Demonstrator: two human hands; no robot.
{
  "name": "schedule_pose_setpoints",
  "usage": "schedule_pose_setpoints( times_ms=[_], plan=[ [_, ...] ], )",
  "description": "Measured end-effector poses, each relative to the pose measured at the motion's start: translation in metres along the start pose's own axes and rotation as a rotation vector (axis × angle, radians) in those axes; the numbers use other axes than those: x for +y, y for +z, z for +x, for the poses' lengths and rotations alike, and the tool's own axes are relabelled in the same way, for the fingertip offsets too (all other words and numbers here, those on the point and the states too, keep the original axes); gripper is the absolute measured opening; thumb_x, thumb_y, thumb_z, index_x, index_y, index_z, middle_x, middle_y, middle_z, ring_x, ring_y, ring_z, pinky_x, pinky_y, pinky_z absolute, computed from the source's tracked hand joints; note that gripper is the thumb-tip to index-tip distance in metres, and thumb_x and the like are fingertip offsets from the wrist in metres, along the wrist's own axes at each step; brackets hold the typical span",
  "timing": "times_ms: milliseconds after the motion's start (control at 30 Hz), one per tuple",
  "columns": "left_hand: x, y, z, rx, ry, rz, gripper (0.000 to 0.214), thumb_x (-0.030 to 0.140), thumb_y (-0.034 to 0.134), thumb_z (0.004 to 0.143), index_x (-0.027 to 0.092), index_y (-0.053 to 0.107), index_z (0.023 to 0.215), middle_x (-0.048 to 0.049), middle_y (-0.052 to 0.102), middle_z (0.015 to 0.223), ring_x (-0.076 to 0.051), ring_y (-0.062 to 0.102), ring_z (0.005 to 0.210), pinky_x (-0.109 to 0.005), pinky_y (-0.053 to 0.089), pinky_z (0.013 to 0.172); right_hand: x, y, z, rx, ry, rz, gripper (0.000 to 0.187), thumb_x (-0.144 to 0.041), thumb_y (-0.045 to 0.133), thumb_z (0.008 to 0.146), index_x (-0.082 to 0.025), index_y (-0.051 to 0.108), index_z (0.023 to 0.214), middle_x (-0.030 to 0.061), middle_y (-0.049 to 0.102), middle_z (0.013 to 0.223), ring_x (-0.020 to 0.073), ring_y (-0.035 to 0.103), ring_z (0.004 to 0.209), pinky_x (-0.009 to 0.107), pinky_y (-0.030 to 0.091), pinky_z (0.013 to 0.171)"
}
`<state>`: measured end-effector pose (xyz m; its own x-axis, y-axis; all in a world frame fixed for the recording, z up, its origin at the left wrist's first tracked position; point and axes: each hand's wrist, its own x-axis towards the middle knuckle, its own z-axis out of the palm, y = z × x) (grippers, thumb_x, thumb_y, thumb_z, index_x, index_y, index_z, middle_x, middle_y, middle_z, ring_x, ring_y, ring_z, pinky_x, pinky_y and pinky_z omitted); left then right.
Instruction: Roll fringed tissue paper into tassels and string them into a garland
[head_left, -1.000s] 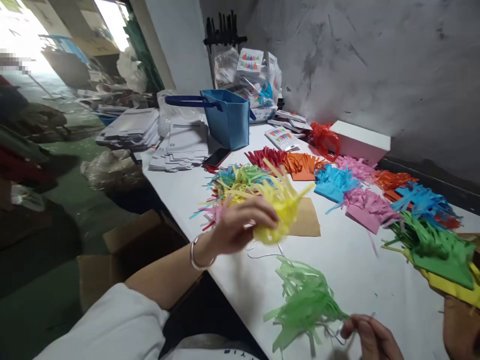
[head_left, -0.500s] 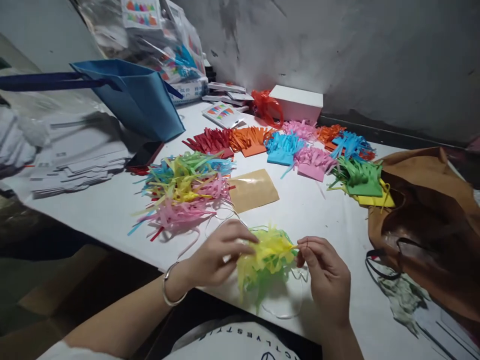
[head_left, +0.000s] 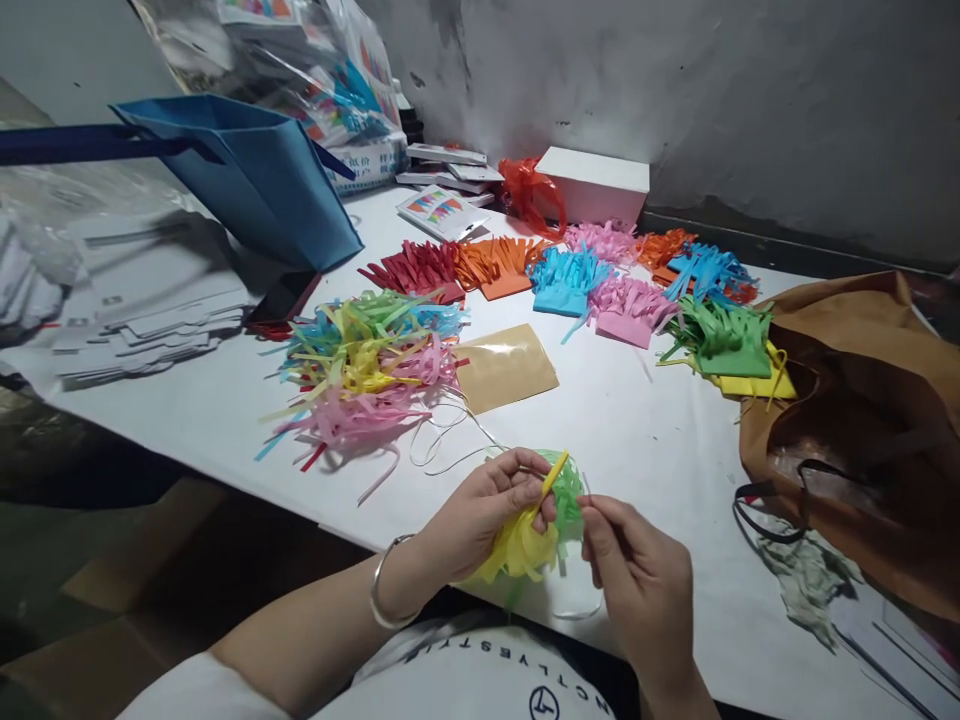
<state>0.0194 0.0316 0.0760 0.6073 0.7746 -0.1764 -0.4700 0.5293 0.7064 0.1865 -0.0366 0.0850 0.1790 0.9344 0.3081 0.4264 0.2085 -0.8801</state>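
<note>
My left hand [head_left: 499, 500] is closed around a yellow paper tassel [head_left: 517, 550]. Its twisted, narrow top pokes up past the fingers and its fringe hangs below them. My right hand [head_left: 637, 570] pinches what looks like the end of a thin white string [head_left: 587, 487], just right of the tassel. Between and behind the hands lies a green fringed tassel [head_left: 568, 490], partly covered by the left hand. More white string [head_left: 450, 440] loops from the pile of finished multicoloured tassels [head_left: 360, 370] on the left.
Folded fringed paper pieces [head_left: 499, 268] in several colours lie in an arc at the back. A tan packet [head_left: 506, 370] is mid-table. A blue bag [head_left: 262, 180] and stacked white envelopes [head_left: 150, 300] stand left, a brown bag [head_left: 862, 330] right, a white box [head_left: 596, 185] by the wall.
My left hand has moved right and closed on the yellow tassel, whose twisted top now points up. My right hand no longer holds that tip and pinches at a thin strand beside it.
</note>
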Motion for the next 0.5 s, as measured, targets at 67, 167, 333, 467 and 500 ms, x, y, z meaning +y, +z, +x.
schedule_pose_setpoints(
  times_ms=[67,167,333,467,500],
  plan=[
    [0.0011,0.0019,-0.0005,0.004,-0.023,-0.048,0.027,0.029,0.078,0.083,0.014,0.06,0.097,-0.0019,0.068,0.073,-0.008,0.061,0.061,-0.019,0.049,0.063,-0.0038,0.0014,0.0005,-0.033,-0.082,-0.09,0.013,-0.021,0.057,0.095,-0.022,0.07,0.094,-0.0041,0.065,0.064,0.0085,0.058,0.051,0.018,0.045,0.05],
    [-0.0004,0.0044,-0.0011,0.011,-0.02,-0.069,0.027,0.027,0.08,0.081,0.013,0.061,0.094,-0.0021,0.068,0.072,-0.008,0.062,0.061,-0.019,0.05,0.063,-0.0081,0.0045,0.0022,-0.05,-0.122,-0.122,0.014,-0.019,0.056,0.095,-0.021,0.069,0.093,-0.0034,0.069,0.07,0.0084,0.06,0.054,0.018,0.045,0.053],
    [-0.006,0.0027,-0.0005,0.001,-0.008,-0.07,0.024,0.026,0.08,0.082,0.012,0.063,0.093,-0.0021,0.068,0.073,-0.008,0.062,0.062,-0.019,0.05,0.063,-0.0076,0.0055,0.002,-0.036,-0.126,-0.129,0.013,-0.018,0.056,0.094,-0.021,0.069,0.094,-0.0036,0.071,0.074,0.0079,0.062,0.056,0.018,0.046,0.056],
    [-0.008,0.0012,0.0002,-0.008,-0.009,-0.085,0.023,0.027,0.078,0.083,0.014,0.062,0.092,-0.0011,0.067,0.071,-0.008,0.062,0.062,-0.019,0.05,0.063,-0.008,0.006,0.0015,-0.046,-0.105,-0.134,0.014,-0.018,0.055,0.095,-0.022,0.068,0.09,-0.0049,0.068,0.069,0.0077,0.059,0.053,0.018,0.044,0.054],
    [-0.0083,0.0009,0.0004,-0.011,-0.01,-0.083,0.023,0.028,0.078,0.083,0.014,0.062,0.092,-0.001,0.067,0.071,-0.009,0.062,0.062,-0.019,0.049,0.063,-0.0087,0.006,0.0017,-0.046,-0.096,-0.142,0.014,-0.018,0.055,0.095,-0.022,0.068,0.089,-0.0049,0.068,0.068,0.0079,0.059,0.053,0.018,0.044,0.054]
  ],
)
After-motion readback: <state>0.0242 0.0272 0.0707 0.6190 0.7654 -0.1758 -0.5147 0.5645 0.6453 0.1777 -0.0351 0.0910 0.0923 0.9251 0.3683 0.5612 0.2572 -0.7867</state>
